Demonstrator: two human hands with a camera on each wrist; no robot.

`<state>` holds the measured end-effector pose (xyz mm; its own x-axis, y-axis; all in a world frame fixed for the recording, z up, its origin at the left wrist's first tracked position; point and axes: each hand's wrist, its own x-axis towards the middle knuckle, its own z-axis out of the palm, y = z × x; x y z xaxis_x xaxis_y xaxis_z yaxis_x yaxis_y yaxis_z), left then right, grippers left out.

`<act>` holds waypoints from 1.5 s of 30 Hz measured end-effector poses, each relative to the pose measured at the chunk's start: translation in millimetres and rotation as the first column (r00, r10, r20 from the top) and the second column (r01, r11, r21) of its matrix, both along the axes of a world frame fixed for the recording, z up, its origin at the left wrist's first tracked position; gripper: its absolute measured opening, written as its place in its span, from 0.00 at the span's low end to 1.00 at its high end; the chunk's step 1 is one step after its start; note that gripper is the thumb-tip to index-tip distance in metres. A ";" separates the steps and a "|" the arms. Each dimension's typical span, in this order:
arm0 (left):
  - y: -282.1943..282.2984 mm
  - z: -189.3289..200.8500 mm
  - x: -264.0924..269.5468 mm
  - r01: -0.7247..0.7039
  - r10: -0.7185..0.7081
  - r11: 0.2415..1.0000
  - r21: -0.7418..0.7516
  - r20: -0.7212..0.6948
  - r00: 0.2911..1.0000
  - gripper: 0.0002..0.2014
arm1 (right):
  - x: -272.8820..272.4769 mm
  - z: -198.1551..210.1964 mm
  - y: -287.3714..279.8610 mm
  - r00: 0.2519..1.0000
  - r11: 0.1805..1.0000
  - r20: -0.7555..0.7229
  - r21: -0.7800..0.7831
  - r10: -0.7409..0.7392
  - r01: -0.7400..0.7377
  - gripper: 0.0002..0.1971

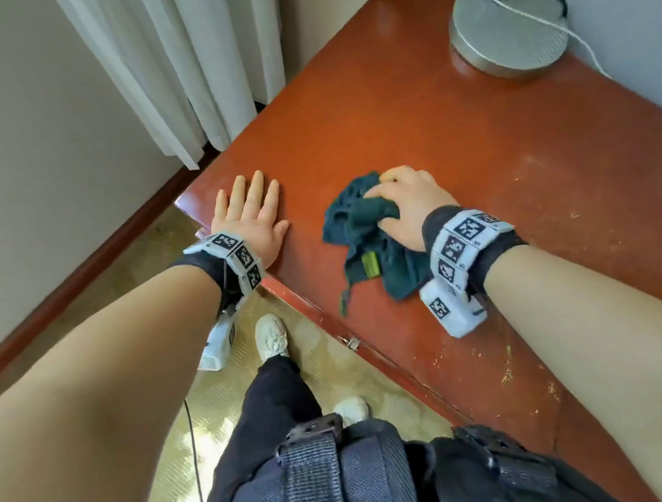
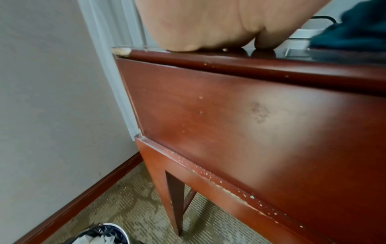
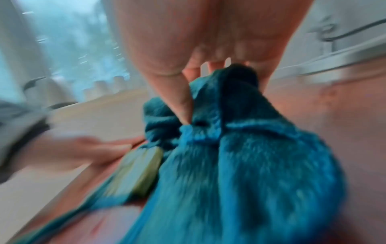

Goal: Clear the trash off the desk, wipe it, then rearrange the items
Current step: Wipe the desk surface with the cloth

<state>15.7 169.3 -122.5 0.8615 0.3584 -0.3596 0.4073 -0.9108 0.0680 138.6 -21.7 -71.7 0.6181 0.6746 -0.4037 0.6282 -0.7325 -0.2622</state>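
Note:
A reddish-brown wooden desk (image 1: 454, 142) fills the right of the head view. My left hand (image 1: 250, 213) lies flat on its near left corner, fingers straight; in the left wrist view the palm of that hand (image 2: 208, 29) rests on the desk edge (image 2: 229, 66). My right hand (image 1: 411, 202) grips a crumpled dark teal cloth (image 1: 365, 238) with a green tag, pressed on the desk top. The blurred right wrist view shows that hand's fingers (image 3: 183, 102) bunched into the cloth (image 3: 240, 165).
A round grey lamp base (image 1: 510, 29) with black and white cords stands at the desk's far right corner by the wall. White curtains (image 1: 178, 60) hang left of the desk. A bin with crumpled paper (image 2: 100, 234) sits on the carpet below.

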 end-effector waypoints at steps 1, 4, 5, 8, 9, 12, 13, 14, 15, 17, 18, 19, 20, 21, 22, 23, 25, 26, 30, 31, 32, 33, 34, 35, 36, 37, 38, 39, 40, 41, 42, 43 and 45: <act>-2.2 -0.8 -3.2 -0.022 0.022 1.000 -0.006 0.000 1.000 0.29 | -0.3 -7.1 7.3 0.993 0.993 0.032 0.022 -0.116 0.116 0.23; -5.3 -1.5 -5.9 -0.044 0.043 0.999 -0.009 -0.022 0.999 0.29 | -14.2 -24.0 25.9 0.993 0.996 0.083 -0.004 -0.088 0.088 0.25; -5.0 -1.0 -5.2 -0.045 0.044 0.999 -0.018 -0.026 0.999 0.29 | -20.0 -27.3 27.7 0.997 1.000 0.072 0.008 0.002 -0.002 0.25; -3.2 -1.3 -4.7 -0.046 0.045 0.998 -0.040 -0.024 0.999 0.29 | -41.5 -24.5 15.5 0.948 0.947 -0.028 0.064 0.316 -0.314 0.27; -2.7 -1.2 -4.9 -0.049 0.049 0.998 -0.042 -0.021 0.999 0.29 | -48.7 -20.7 7.0 0.903 0.904 -0.063 0.078 0.424 -0.419 0.27; -2.9 -0.2 -3.9 -0.057 0.055 0.997 -0.054 -0.035 0.998 0.29 | -59.7 -3.1 -25.0 0.790 0.813 -0.226 0.013 0.570 -0.582 0.28; -3.2 0.4 -3.8 -0.060 0.057 0.997 -0.057 -0.040 0.998 0.29 | -57.0 3.2 -34.2 0.790 0.819 -0.284 -0.026 0.543 -0.573 0.29; -3.5 0.6 -3.6 -0.060 0.058 0.997 -0.057 -0.046 0.997 0.29 | -51.2 9.8 -41.5 0.815 0.847 -0.304 -0.048 0.493 -0.530 0.29; -3.5 1.0 -3.1 -0.062 0.059 0.996 -0.056 -0.056 0.997 0.29 | -42.9 15.0 -46.2 0.864 0.890 -0.269 -0.049 0.426 -0.454 0.28; -3.5 2.3 -1.7 -0.065 0.060 0.996 -0.058 -0.090 0.994 0.32 | -22.7 18.2 -50.6 0.970 0.973 -0.074 0.049 0.230 -0.227 0.26; -3.4 3.1 -0.9 -0.064 0.057 0.997 -0.054 -0.113 0.992 0.34 | -13.4 16.7 -50.2 0.995 0.989 0.005 0.109 0.098 -0.098 0.25; -2.8 3.6 -0.2 -0.062 0.055 0.997 -0.050 -0.135 0.989 0.36 | -6.4 13.3 -47.9 0.999 0.990 0.040 0.138 -0.023 0.017 0.25; -2.5 4.3 0.0 -0.065 0.056 0.997 -0.051 -0.150 0.987 0.37 | -2.2 8.0 -44.4 0.994 0.987 0.043 0.123 -0.105 0.099 0.25; -2.6 5.1 0.0 -0.067 0.058 0.996 -0.054 -0.155 0.986 0.38 | -1.1 1.0 -40.8 0.989 0.987 0.038 0.070 -0.144 0.142 0.25; -3.0 5.6 0.0 -0.067 0.058 0.996 -0.055 -0.155 0.986 0.39 | -2.5 -5.9 -37.7 0.987 0.988 0.041 0.015 -0.154 0.153 0.25; -3.7 5.6 -0.1 -0.067 0.058 0.996 -0.056 -0.150 0.987 0.39 | -5.3 -12.4 -35.8 0.988 0.989 0.053 -0.016 -0.143 0.144 0.25; -4.4 5.4 0.3 -0.070 0.062 0.996 -0.054 -0.134 0.989 0.39 | -14.4 -16.6 -32.9 0.994 0.996 0.064 -0.015 -0.088 0.089 0.23; -4.5 5.7 0.5 -0.072 0.064 0.996 -0.051 -0.130 0.989 0.39 | -20.6 -15.9 -33.2 0.998 0.999 0.050 -0.004 -0.032 0.032 0.22; -5.6 6.9 0.2 -0.080 0.073 0.996 -0.049 -0.132 0.989 0.39 | -58.7 -6.6 -52.8 0.939 0.938 -0.025 -0.041 0.343 -0.344 0.19; -6.3 6.8 -0.3 -0.079 0.073 0.996 -0.042 -0.128 0.989 0.39 | -68.8 -2.9 -61.0 0.907 0.905 -0.070 -0.072 0.415 -0.420 0.18; -7.7 7.6 -0.9 -0.082 0.077 0.996 -0.037 -0.120 0.990 0.39 | -76.4 1.4 -69.6 0.877 0.875 -0.140 -0.099 0.460 -0.475 0.17; -10.0 8.9 -1.7 -0.093 0.088 0.995 -0.034 -0.113 0.990 0.39 | -80.9 6.8 -78.0 0.852 0.855 -0.223 -0.118 0.473 -0.505 0.17; -13.6 10.8 -2.2 -0.113 0.109 0.993 -0.035 -0.109 0.988 0.39 | -81.9 13.5 -86.6 0.843 0.857 -0.289 -0.121 0.453 -0.501 0.17; -19.4 13.0 -1.9 -0.131 0.126 0.991 -0.038 -0.108 0.986 0.41 | -78.6 20.1 -94.9 0.859 0.883 -0.309 -0.109 0.407 -0.457 0.17; -28.5 15.0 -1.9 -0.128 0.122 0.990 -0.050 -0.114 0.986 0.43 | -71.0 25.4 -103.5 0.898 0.924 -0.280 -0.082 0.339 -0.374 0.19; -41.5 16.3 -2.3 -0.090 0.081 0.994 -0.069 -0.125 0.989 0.46 | -59.9 29.9 -111.4 0.947 0.965 -0.209 -0.044 0.243 -0.257 0.20; -57.3 16.8 -3.5 -0.023 0.011 0.996 -0.084 -0.138 0.990 0.48 | -45.1 31.0 -119.3 0.986 0.994 -0.122 0.002 0.113 -0.114 0.21; -73.2 16.7 -4.7 0.047 -0.060 0.995 -0.090 -0.152 0.986 0.49 | -29.8 29.5 -127.1 0.999 0.999 -0.039 0.042 -0.033 0.034 0.22; -86.3 16.4 -5.0 0.089 -0.103 0.992 -0.091 -0.167 0.981 0.49 | -16.1 25.2 -133.1 0.984 0.983 0.030 0.059 -0.176 0.174 0.22; -95.0 15.6 -4.0 0.097 -0.112 0.991 -0.090 -0.186 0.976 0.50 | -5.7 18.3 -137.6 0.952 0.955 0.074 0.037 -0.298 0.296 0.23; -99.4 16.2 -2.2 0.084 -0.102 0.992 -0.093 -0.212 0.972 0.51 | 0.1 9.9 -139.7 0.916 0.919 0.090 -0.012 -0.392 0.395 0.24; -100.5 16.7 0.5 0.072 -0.094 0.993 -0.097 -0.239 0.967 0.52 | 1.1 0.4 -139.4 0.882 0.881 0.084 -0.062 -0.464 0.470 0.24; -98.9 18.6 3.4 0.068 -0.093 0.993 -0.100 -0.270 0.958 0.53 | -8.1 -16.0 -134.8 0.857 0.854 0.082 -0.079 -0.509 0.515 0.25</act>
